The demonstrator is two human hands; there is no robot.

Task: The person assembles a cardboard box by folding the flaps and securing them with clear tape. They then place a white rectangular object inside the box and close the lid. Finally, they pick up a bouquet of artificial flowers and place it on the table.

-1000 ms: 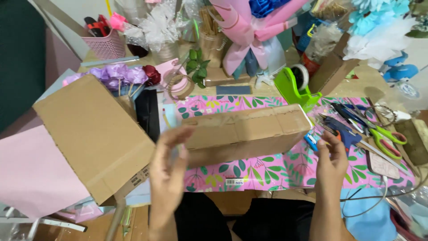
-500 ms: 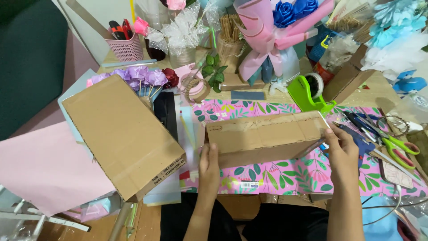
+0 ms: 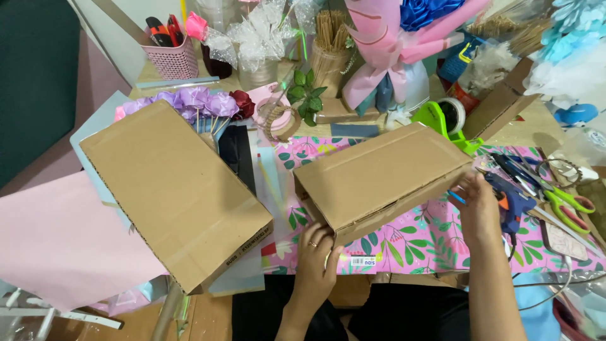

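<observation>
I held the long, flat brown cardboard box (image 3: 385, 177) by its two ends, left hand (image 3: 315, 256) clasping the near-left corner, right hand (image 3: 476, 208) pressed against the right end, just above the pink floral wrapping paper (image 3: 429, 243). It looked light and stiff, though its walls could dent; the ends seemed safest. A larger brown cardboard box (image 3: 177, 189) lay left of it, blue glue gun (image 3: 511, 199) right.

**Where things lie on our bench**

We hold the cardboard box (image 3: 385, 173) at the middle, above the patterned paper (image 3: 429, 243). A second box (image 3: 173, 189) lies to its left, scissors (image 3: 565, 202) and glue gun (image 3: 511, 199) to its right, the bouquet (image 3: 394, 47) and basket (image 3: 170, 60) behind.
</observation>
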